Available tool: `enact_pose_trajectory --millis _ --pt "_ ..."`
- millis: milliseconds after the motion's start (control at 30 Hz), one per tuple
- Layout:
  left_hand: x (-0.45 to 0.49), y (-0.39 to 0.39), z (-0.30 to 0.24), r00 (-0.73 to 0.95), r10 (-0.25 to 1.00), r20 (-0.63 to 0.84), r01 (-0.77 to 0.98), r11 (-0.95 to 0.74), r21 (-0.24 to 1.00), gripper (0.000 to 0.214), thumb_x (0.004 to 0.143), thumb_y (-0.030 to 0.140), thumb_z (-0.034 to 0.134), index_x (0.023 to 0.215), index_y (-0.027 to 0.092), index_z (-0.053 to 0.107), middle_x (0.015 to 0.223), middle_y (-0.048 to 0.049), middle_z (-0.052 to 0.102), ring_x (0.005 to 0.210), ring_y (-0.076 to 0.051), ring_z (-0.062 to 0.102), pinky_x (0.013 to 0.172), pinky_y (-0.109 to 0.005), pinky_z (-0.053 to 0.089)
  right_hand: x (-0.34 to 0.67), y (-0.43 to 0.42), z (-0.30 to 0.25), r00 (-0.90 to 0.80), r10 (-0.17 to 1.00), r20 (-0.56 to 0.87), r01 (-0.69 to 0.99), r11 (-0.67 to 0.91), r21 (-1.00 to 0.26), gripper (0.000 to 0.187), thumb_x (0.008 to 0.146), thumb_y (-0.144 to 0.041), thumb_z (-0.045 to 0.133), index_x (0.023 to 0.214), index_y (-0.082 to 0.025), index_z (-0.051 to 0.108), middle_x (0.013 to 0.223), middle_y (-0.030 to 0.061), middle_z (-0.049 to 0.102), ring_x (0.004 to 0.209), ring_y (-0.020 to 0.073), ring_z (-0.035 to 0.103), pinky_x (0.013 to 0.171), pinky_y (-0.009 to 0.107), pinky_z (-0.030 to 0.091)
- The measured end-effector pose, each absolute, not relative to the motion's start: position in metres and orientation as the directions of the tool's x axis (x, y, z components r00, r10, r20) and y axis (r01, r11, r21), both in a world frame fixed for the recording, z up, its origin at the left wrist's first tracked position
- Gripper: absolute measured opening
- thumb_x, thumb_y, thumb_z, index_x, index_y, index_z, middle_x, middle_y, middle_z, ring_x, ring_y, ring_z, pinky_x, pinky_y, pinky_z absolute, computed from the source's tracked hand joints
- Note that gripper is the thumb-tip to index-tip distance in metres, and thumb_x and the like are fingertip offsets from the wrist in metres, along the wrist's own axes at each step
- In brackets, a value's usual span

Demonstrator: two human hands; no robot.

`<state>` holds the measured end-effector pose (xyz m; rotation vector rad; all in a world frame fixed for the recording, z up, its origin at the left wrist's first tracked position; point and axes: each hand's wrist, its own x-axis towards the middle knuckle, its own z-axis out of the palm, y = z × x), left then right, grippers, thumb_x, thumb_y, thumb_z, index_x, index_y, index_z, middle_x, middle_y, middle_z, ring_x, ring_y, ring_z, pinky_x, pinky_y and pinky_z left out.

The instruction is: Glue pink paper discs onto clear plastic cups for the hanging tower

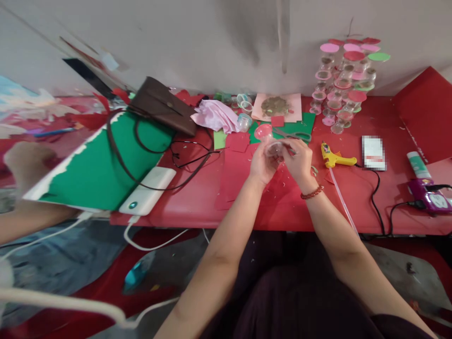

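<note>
My left hand (261, 164) is closed around a small clear plastic cup (274, 149), held above the red paper. The fingers of my right hand (299, 159) are pinched together at the cup's right rim. Just beyond my left fingertips is a pink-rimmed cup (263, 132); whether it is joined to the clear one I cannot tell. Grey-handled scissors (300, 135) lie behind my right hand on green paper (310, 121). Under both hands, red paper sheets (238, 176) carry small scraps.
A yellow glue gun (339, 160) with a glue stick lies right, near a purple power socket (432, 195). A stack of cups with coloured discs (342, 89) stands behind. Left are a green board (141, 155), brown purse (162, 106), glasses (190, 153), white power bank (148, 190) and another person's limb (30, 162).
</note>
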<state>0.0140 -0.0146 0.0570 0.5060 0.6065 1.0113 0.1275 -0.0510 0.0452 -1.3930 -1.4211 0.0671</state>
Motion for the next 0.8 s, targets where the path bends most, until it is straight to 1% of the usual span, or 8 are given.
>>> enact_pose_trajectory --millis 100,200,300,400,467,567,667,800 --pt "0.015 -0.019 0.06 0.433 0.877 -0.208 -0.604 0.454 0.655 0.036 0.095 0.055 0.066 0.082 0.022 0.076 0.076 -0.0032 0.074 0.067 -0.014 0.065 0.066 -0.028 0.049 0.128 -0.051 0.042 0.389 0.695 0.604 0.656 0.252 -0.712 0.015 0.094 -0.019 0.065 0.095 -0.024 0.079 0.098 0.0068 0.081 0.097 0.0239 0.074 0.092 0.04 0.057" --pt "0.015 -0.02 0.061 0.458 0.866 -0.202 -0.57 0.461 0.68 0.032 0.093 0.053 0.07 0.09 0.023 0.079 0.081 -0.0038 0.076 0.07 -0.014 0.067 0.064 -0.027 0.047 0.127 -0.05 0.04 0.445 0.694 0.566 0.627 0.21 -0.75 0.011 0.092 -0.022 0.068 0.091 -0.024 0.078 0.095 0.007 0.082 0.094 0.0236 0.075 0.088 0.038 0.058" --pt "0.013 -0.019 0.061 0.452 0.877 -0.165 -0.582 0.43 0.69 0.027 0.091 0.048 0.073 0.091 0.022 0.08 0.088 -0.0045 0.078 0.077 -0.014 0.069 0.064 -0.025 0.047 0.122 -0.049 0.039 0.443 0.759 0.477 0.526 0.211 -0.824 0.012 0.094 -0.027 0.067 0.089 -0.022 0.077 0.087 0.0054 0.08 0.082 0.0199 0.074 0.08 0.033 0.058" --pt "0.011 -0.017 0.062 0.47 0.872 -0.139 -0.608 0.434 0.665 0.033 0.092 0.053 0.07 0.086 0.022 0.079 0.096 -0.0074 0.08 0.095 -0.019 0.074 0.075 -0.027 0.053 0.114 -0.048 0.038 0.41 0.84 0.357 0.337 0.224 -0.914 0.018 0.095 -0.034 0.067 0.086 -0.02 0.076 0.076 0.0024 0.076 0.069 0.016 0.069 0.07 0.028 0.055" --pt "0.011 -0.017 0.062 0.474 0.868 -0.149 -0.609 0.445 0.656 0.038 0.091 0.057 0.07 0.08 0.022 0.078 0.098 -0.0085 0.081 0.102 -0.022 0.075 0.08 -0.03 0.054 0.11 -0.049 0.037 0.381 0.862 0.334 0.298 0.227 -0.927 0.022 0.095 -0.036 0.066 0.082 -0.019 0.074 0.071 0.0011 0.073 0.065 0.015 0.066 0.066 0.027 0.052" --pt "0.012 -0.016 0.061 0.436 0.883 -0.174 -0.605 0.43 0.67 0.042 0.089 0.058 0.073 0.071 0.021 0.074 0.092 -0.0081 0.081 0.101 -0.022 0.076 0.083 -0.03 0.054 0.108 -0.051 0.038 0.346 0.865 0.363 0.464 0.178 -0.868 0.026 0.097 -0.033 0.063 0.075 -0.02 0.069 0.066 0.0005 0.068 0.061 0.0149 0.06 0.062 0.027 0.046" --pt "0.014 -0.016 0.058 0.381 0.906 -0.186 -0.608 0.397 0.688 0.042 0.088 0.058 0.075 0.068 0.021 0.072 0.088 -0.0069 0.08 0.097 -0.019 0.076 0.084 -0.028 0.054 0.107 -0.053 0.039 0.319 0.867 0.382 0.67 0.079 -0.738 0.025 0.1 -0.026 0.057 0.078 -0.021 0.068 0.07 0.0029 0.069 0.062 0.0171 0.061 0.062 0.029 0.041" --pt "0.015 -0.016 0.055 0.349 0.917 -0.194 -0.603 0.378 0.702 0.042 0.09 0.059 0.073 0.07 0.022 0.073 0.089 -0.0062 0.081 0.091 -0.017 0.075 0.079 -0.026 0.054 0.104 -0.053 0.038 0.291 0.88 0.375 0.739 0.042 -0.672 0.026 0.104 -0.021 0.046 0.092 -0.021 0.069 0.082 0.0074 0.074 0.069 0.0203 0.066 0.064 0.03 0.043"
